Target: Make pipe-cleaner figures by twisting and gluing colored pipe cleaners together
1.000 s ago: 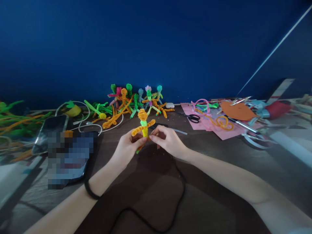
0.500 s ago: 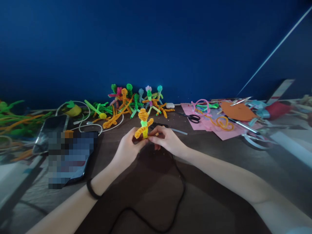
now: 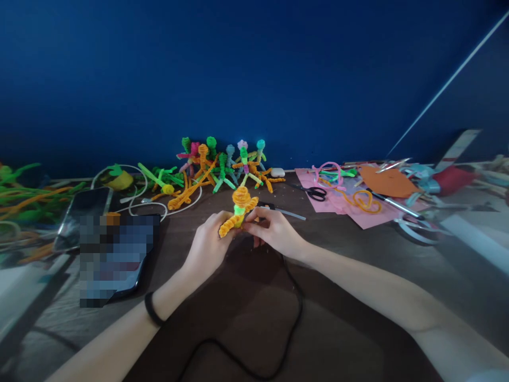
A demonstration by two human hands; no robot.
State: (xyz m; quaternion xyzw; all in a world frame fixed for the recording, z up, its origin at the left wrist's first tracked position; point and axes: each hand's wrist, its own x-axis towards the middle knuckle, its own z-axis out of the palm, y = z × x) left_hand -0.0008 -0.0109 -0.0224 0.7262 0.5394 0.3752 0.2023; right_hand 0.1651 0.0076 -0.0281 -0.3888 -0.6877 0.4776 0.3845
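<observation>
Between my hands is a small pipe-cleaner figure (image 3: 240,199) with a coiled orange head, orange limbs and a yellow-green body. My left hand (image 3: 210,239) is closed around its lower part, the fingertips partly hidden behind it. The thumb and fingers of my right hand (image 3: 274,228) pinch at the figure's lower right side. Its lowest end is covered by my fingers. Just behind my right hand lies a dark tool (image 3: 265,205), mostly hidden, beside a pale translucent stick (image 3: 293,215).
Several finished pipe-cleaner figures (image 3: 223,170) stand against the blue wall. Black-handled scissors (image 3: 317,194) and pink paper (image 3: 361,217) lie right. A tablet-like device (image 3: 131,260), a phone (image 3: 85,212) and a white cable (image 3: 151,212) are left. A black cord (image 3: 299,313) runs across the table.
The figure has tipped, its head now lower, slightly to the right and nearer the camera. Both hands keep hold of its lower part and have shifted only a little.
</observation>
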